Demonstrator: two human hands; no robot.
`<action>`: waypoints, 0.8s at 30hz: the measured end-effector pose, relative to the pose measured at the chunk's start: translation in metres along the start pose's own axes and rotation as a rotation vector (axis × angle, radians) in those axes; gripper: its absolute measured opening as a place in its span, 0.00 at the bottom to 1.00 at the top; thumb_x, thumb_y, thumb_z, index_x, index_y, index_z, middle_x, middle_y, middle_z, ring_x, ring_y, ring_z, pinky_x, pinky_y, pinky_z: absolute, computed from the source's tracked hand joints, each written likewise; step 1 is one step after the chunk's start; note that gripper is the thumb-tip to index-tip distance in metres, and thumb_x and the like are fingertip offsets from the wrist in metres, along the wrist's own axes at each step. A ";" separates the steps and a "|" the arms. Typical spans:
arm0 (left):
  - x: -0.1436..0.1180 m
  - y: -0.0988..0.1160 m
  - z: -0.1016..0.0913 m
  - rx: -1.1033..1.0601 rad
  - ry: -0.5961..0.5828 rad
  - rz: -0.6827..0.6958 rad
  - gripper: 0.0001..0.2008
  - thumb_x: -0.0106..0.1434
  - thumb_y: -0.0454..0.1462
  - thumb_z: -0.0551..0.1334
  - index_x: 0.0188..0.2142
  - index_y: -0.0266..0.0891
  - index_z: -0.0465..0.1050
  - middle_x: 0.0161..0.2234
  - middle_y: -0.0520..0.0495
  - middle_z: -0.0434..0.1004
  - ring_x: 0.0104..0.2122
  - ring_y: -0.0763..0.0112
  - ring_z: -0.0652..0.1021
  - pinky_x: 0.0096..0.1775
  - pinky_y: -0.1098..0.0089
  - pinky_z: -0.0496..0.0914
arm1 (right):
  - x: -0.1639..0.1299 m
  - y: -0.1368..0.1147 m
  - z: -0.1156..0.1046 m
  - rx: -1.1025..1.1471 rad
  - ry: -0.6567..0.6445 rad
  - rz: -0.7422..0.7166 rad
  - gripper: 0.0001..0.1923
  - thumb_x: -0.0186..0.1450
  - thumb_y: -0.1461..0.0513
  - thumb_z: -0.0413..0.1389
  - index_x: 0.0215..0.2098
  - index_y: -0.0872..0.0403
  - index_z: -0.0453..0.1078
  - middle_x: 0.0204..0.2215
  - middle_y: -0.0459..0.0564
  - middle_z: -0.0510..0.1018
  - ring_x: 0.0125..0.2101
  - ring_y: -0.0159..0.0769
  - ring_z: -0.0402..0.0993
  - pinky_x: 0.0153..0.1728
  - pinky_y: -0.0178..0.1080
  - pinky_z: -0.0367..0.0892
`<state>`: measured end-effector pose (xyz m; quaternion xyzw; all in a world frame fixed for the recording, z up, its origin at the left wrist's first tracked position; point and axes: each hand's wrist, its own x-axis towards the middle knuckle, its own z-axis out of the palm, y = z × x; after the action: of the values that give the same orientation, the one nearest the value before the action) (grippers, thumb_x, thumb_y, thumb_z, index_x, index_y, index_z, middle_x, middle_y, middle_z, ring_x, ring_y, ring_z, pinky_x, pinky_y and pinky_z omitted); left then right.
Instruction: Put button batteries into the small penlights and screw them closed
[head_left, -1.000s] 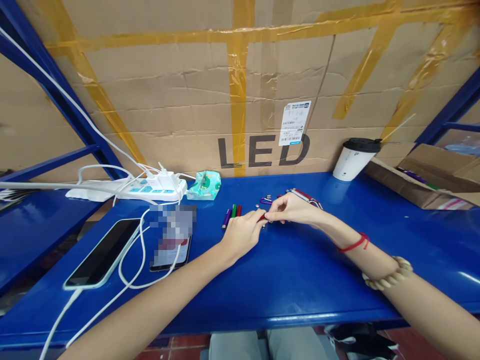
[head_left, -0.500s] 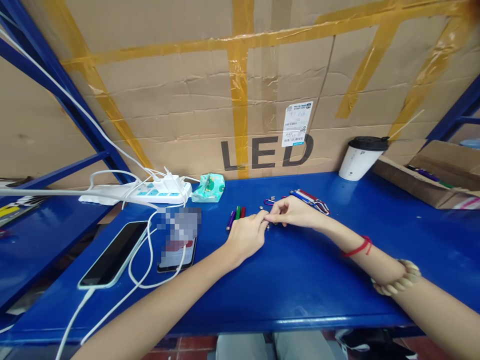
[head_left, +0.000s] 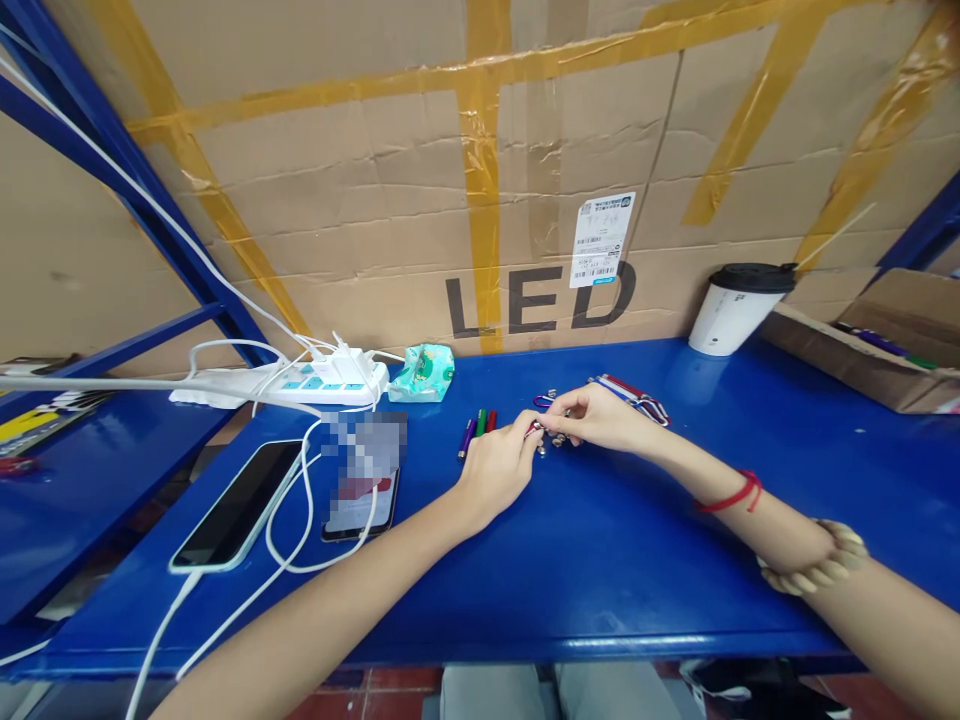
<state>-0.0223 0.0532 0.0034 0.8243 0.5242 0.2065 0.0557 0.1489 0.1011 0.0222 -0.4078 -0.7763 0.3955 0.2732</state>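
My left hand [head_left: 496,470] is closed around a small red metal tube [head_left: 533,429], whose end sticks out past the thumb and forefinger. My right hand [head_left: 596,417] pinches at that end, and its fingertips meet the tube; any tiny part between them is too small to make out. Purple [head_left: 466,440], green [head_left: 481,424] and red [head_left: 492,421] tubes lie side by side just beyond my left hand. Several small silver pieces [head_left: 541,450] are scattered under and around my right fingers. Behind the right wrist lie coloured tubes with carabiner clips [head_left: 651,407].
At left, two phones [head_left: 238,505] lie among white cables near a power strip [head_left: 345,378] and a green tissue pack [head_left: 422,373]. A lidded paper cup [head_left: 735,312] and an open cardboard box [head_left: 862,355] stand at right. A large taped carton [head_left: 390,220] walls the back.
My fingers have shifted slightly apart, so the red tube's end now shows between my hands. The view has moved a little, shifting the scene slightly right.
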 end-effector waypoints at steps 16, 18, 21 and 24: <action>0.002 0.001 -0.001 -0.014 -0.005 -0.044 0.11 0.69 0.39 0.44 0.44 0.43 0.62 0.31 0.51 0.78 0.31 0.64 0.79 0.26 0.72 0.64 | -0.001 -0.006 0.003 0.033 0.145 -0.019 0.16 0.52 0.52 0.62 0.29 0.58 0.73 0.24 0.49 0.77 0.16 0.27 0.67 0.17 0.30 0.62; 0.002 0.001 -0.001 -0.023 -0.002 -0.051 0.11 0.69 0.39 0.44 0.43 0.43 0.62 0.30 0.51 0.78 0.31 0.63 0.79 0.26 0.72 0.64 | -0.001 -0.006 0.003 0.034 0.157 -0.031 0.16 0.52 0.52 0.62 0.29 0.57 0.74 0.26 0.49 0.78 0.16 0.26 0.66 0.17 0.30 0.62; 0.002 0.000 -0.002 -0.037 0.005 -0.055 0.11 0.69 0.39 0.44 0.43 0.43 0.62 0.30 0.51 0.78 0.31 0.63 0.78 0.26 0.72 0.64 | -0.002 -0.006 0.003 0.043 0.148 -0.044 0.15 0.52 0.53 0.62 0.30 0.57 0.74 0.26 0.48 0.78 0.15 0.25 0.65 0.17 0.30 0.62; 0.001 0.000 -0.003 -0.053 0.014 -0.055 0.12 0.69 0.40 0.44 0.44 0.44 0.62 0.31 0.51 0.77 0.32 0.63 0.78 0.26 0.72 0.64 | -0.002 -0.005 0.003 0.060 0.129 -0.048 0.15 0.52 0.54 0.62 0.31 0.56 0.74 0.26 0.48 0.78 0.16 0.25 0.66 0.17 0.30 0.63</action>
<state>-0.0229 0.0539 0.0062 0.8063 0.5414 0.2246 0.0793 0.1456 0.0968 0.0246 -0.4053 -0.7544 0.3849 0.3441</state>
